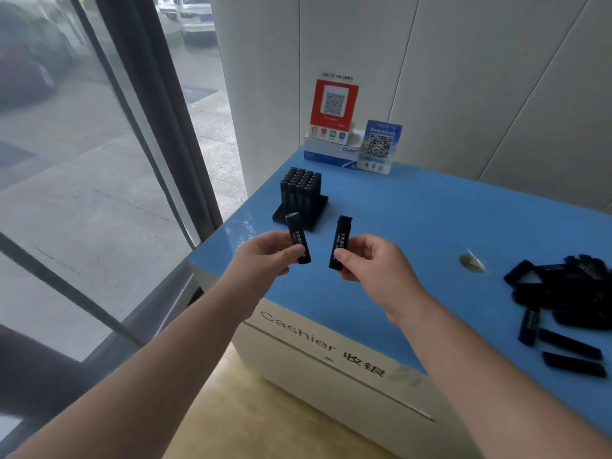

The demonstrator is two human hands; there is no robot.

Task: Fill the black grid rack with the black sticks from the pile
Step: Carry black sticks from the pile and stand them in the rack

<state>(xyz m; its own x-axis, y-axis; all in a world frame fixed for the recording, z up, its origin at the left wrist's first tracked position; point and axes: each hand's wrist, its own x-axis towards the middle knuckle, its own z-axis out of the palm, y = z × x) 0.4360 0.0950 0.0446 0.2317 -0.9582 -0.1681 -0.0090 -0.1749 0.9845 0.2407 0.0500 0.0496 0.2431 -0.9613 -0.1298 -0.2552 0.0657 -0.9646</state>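
head view: left hand (265,253) pinches black stick (298,238) near its lower end, stick upright, tilted slightly left. right hand (371,263) pinches second black stick (340,241) the same way — both held above blue counter (430,220), just in front of black grid rack (299,207). rack's far rows hold standing sticks, near rows bare. pile of black sticks (563,293) lies well apart at right on counter. qr signs (334,107) stand at far edge by wall.
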